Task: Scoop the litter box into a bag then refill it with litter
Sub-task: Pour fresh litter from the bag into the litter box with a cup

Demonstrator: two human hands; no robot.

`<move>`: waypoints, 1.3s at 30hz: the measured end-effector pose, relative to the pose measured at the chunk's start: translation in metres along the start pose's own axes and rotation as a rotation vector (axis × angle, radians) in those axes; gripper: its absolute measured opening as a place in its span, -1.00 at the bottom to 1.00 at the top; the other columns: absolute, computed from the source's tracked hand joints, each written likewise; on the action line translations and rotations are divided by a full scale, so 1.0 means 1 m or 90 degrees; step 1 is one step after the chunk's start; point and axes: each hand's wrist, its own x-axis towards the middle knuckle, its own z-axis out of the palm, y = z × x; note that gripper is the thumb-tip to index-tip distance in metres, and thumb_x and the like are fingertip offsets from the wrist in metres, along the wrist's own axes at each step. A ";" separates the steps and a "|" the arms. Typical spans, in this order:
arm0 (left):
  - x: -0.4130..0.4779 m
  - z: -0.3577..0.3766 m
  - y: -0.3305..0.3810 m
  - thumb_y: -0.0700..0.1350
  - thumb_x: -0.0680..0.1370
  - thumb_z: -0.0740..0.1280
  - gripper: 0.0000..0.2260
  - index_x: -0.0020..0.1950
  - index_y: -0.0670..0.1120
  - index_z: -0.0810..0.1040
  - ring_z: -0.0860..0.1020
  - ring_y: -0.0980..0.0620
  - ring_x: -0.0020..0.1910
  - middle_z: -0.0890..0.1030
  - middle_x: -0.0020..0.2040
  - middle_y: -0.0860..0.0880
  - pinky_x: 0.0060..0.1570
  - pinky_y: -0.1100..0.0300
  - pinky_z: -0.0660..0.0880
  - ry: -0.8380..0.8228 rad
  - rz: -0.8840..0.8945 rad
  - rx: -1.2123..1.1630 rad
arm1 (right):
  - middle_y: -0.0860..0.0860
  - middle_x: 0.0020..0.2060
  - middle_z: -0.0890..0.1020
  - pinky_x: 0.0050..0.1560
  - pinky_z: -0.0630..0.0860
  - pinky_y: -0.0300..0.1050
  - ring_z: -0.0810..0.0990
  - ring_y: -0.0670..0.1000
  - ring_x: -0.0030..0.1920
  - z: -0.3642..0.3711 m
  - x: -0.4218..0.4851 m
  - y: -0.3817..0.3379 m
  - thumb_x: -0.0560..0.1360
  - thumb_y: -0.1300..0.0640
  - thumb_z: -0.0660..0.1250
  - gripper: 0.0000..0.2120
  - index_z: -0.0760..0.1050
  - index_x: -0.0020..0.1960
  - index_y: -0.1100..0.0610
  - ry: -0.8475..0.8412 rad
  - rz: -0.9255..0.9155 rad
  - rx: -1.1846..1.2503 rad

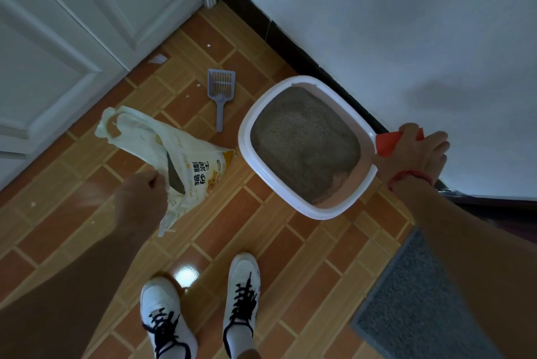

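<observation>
The left arm reaches down and forward, its left hand (145, 193) closed in a fist, back up, fingers curled round the edge of the litter bag (191, 164). The right arm stretches out further, a red cord (406, 176) round the wrist; the right hand (418, 152) grips an orange piece (388, 145)

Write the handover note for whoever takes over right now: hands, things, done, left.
Left hand grips the opened litter bag, left of the litter box.
Right hand grips an orange object at the box rim; what it is, cannot tell.
Scoop lies on the floor, apart from the box.
Done: litter covers most of the box.
Left: a bare pink patch at the near corner needs filling; whether scooping is finished cannot be told.
</observation>
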 end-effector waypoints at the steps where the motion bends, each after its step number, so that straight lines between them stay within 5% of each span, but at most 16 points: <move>1: 0.000 -0.001 -0.002 -0.25 0.58 0.18 -0.70 -0.35 -0.24 0.48 0.58 -0.21 -0.34 0.58 -0.37 -0.23 -0.42 0.18 0.32 0.004 0.000 -0.002 | 0.30 0.19 0.33 0.18 0.40 0.22 0.38 0.33 0.16 -0.001 -0.003 -0.003 0.33 -0.05 0.53 -0.36 0.33 0.25 0.16 0.007 -0.011 -0.012; 10: -0.007 -0.018 -0.003 -0.28 0.60 0.17 -0.69 -0.34 -0.31 0.46 0.31 0.05 -0.53 0.41 -0.48 -0.13 -0.63 0.34 0.20 -0.007 -0.030 -0.009 | 0.29 0.21 0.32 0.22 0.41 0.22 0.37 0.32 0.19 0.001 -0.020 -0.028 0.34 -0.03 0.52 -0.34 0.31 0.31 0.13 -0.002 -0.048 0.005; 19: 0.000 -0.032 -0.025 -0.28 0.58 0.21 -0.71 -0.32 -0.36 0.46 0.28 0.05 -0.51 0.36 -0.48 -0.09 -0.49 0.20 0.19 0.000 -0.036 -0.041 | 0.22 0.26 0.31 0.21 0.46 0.15 0.37 0.25 0.23 -0.010 -0.056 -0.112 0.38 -0.13 0.43 -0.32 0.25 0.37 0.08 -0.069 -0.046 0.190; 23: 0.006 -0.039 -0.044 -0.31 0.54 0.24 -0.65 -0.45 -0.23 0.34 0.24 0.07 -0.54 0.30 -0.53 -0.05 -0.50 0.18 0.14 -0.011 -0.026 -0.041 | 0.22 0.28 0.31 0.20 0.48 0.20 0.38 0.26 0.26 -0.020 -0.074 -0.148 0.41 -0.12 0.39 -0.32 0.22 0.41 0.09 -0.083 -0.025 0.223; 27: 0.009 -0.046 -0.057 -0.30 0.55 0.23 -0.60 -0.49 -0.14 0.30 0.27 0.05 -0.54 0.32 -0.53 -0.05 -0.48 0.16 0.17 -0.027 -0.041 -0.072 | 0.15 0.28 0.38 0.12 0.45 0.02 0.43 0.24 0.27 -0.028 -0.088 -0.170 0.58 0.01 0.24 -0.48 0.19 0.46 0.14 -0.250 0.052 0.408; 30: 0.010 -0.052 -0.062 -0.28 0.56 0.24 -0.63 -0.46 -0.15 0.35 0.30 0.05 -0.53 0.36 -0.52 -0.04 -0.49 0.20 0.19 -0.034 -0.052 -0.077 | 0.11 0.16 0.52 -0.15 0.45 -0.10 0.56 0.12 0.06 -0.027 -0.096 -0.192 0.51 0.04 0.28 -0.57 0.30 0.34 0.08 -0.210 0.018 0.552; 34: 0.015 -0.060 -0.070 -0.20 0.61 0.20 -0.73 -0.29 -0.19 0.45 0.35 0.11 -0.49 0.43 -0.46 -0.01 -0.48 0.28 0.23 -0.057 -0.069 -0.098 | -0.05 0.01 0.53 -0.07 0.54 -0.13 0.58 -0.03 0.01 -0.027 -0.120 -0.228 0.55 0.21 0.23 -0.68 0.35 0.29 0.11 -0.341 -0.014 0.737; 39: 0.019 -0.067 -0.086 -0.26 0.56 0.24 -0.67 -0.42 -0.13 0.46 0.43 0.09 -0.53 0.54 -0.45 -0.09 -0.59 0.39 0.32 -0.059 -0.055 -0.103 | 0.08 0.09 0.56 -0.07 0.58 -0.12 0.64 -0.01 -0.03 -0.031 -0.153 -0.265 0.54 0.26 0.19 -0.73 0.39 0.16 -0.02 -0.477 -0.050 0.843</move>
